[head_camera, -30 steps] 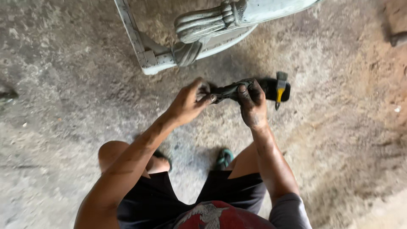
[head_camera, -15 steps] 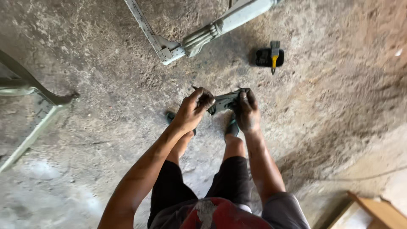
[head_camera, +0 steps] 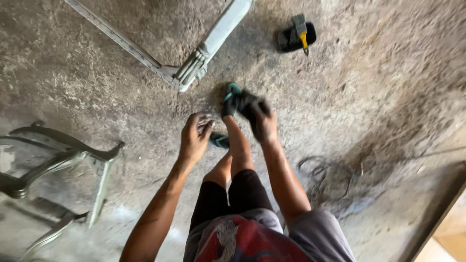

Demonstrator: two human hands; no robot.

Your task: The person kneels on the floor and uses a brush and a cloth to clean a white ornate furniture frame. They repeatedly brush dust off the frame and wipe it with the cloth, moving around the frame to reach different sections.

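While right hand (head_camera: 262, 121) grips rag (head_camera: 242, 103), left (head_camera: 195, 138) hangs loose.

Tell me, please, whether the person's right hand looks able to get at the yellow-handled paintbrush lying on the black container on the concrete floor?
Probably not from here. The right hand already holds a dark object and sits well short of the yellow-handled paintbrush on the black container. Only bare concrete floor lies between, so nothing blocks it.

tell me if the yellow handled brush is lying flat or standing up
Lying flat: the brush rests across the top of a black container on the concrete floor, yellow handle pointing down the frame.
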